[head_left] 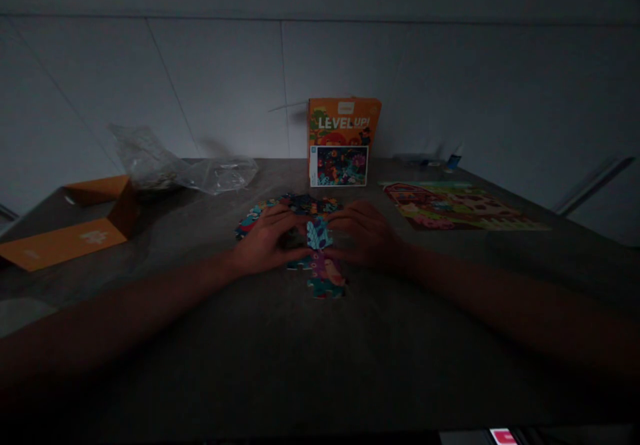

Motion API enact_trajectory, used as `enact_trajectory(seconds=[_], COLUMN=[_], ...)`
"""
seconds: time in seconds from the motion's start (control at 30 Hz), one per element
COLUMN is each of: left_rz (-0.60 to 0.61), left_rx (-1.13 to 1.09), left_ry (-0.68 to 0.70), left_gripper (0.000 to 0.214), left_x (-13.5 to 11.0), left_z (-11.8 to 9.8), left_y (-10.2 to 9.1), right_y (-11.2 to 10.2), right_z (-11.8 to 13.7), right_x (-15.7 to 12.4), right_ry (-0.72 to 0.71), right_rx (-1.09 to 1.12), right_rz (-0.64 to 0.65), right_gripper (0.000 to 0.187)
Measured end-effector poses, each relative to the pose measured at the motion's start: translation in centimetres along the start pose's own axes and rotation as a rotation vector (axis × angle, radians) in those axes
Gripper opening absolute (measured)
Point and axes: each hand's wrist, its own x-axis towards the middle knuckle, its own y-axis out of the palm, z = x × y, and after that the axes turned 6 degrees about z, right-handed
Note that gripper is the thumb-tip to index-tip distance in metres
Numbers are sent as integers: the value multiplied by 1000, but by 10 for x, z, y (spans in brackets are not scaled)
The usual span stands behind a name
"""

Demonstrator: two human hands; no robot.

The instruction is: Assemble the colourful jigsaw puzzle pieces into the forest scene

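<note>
My left hand (267,241) and my right hand (367,237) face each other over the middle of the table. Between their fingertips is a light-blue jigsaw puzzle piece (318,233), pinched from both sides. It lies against a purple and teal puzzle piece (326,271) with a pale shape on it, just below my fingers. Whether the two interlock, I cannot tell. A teal piece (299,265) lies partly under my left thumb. Behind my hands is a pile of loose puzzle pieces (300,202), partly hidden by my fingers.
An orange box (345,115) stands at the back, with a picture card (342,166) leaning on it. To the right lies a farm picture puzzle (460,208). On the left are an open orange box part (107,231) and clear plastic bags (220,173). The room is dim.
</note>
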Motion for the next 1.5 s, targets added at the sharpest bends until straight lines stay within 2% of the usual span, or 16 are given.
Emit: enact_trajectory(seconds=[0.07,0.17,0.23,0.3,0.4,0.47,0.53,0.6,0.67,0.73,0.83,0.9,1.03,1.13,1.33,1.5], left_rz=[-29,-104,-162,-219,-278,-261,-205,-158,-151,-148,-85,-33,0,-8,-9,38], left_rx=[14,52,103,165,225,220,194,189,227,284,315,301,271,234,168,122], left_ry=[-21,-144,-301,-473,-693,-811,-899,-924,-860,-723,-493,-394,-321,-256,-145,-94], left_gripper=[43,42,41,41,45,48,53,58,61,60,48,41,39,42,47,65], left_x=[1,1,2,2,1,1,1,2,2,2,1,1,1,1,1,-1], left_z=[0,0,3,8,16,21,22,19,13,7,1,-1,-2,-2,-2,-3], left_y=[0,-1,-2,-1,3,5,7,7,7,6,5,4,2,2,2,0], right_y=[4,12,16,20,23,23,22,21,19,18,18,18,18,17,11,9], right_z=[-4,-17,-27,-34,-36,-34,-32,-31,-31,-32,-33,-34,-35,-33,-23,-12], right_x=[-1,-3,-5,-6,-6,-5,-5,-5,-6,-6,-7,-7,-8,-8,-2,-2], right_ry=[75,358,547,647,669,665,658,634,603,581,579,615,687,657,469,391], right_rx=[37,39,15,-4,-31,-50,-61,-62,-58,-46,-16,8,97,124,136,315], right_rz=[-43,-33,43,169,379,463,481,461,418,360,289,260,190,122,48,-96], right_gripper=[38,40,43,50,55,53,50,46,38,28,17,18,30,36,19,15])
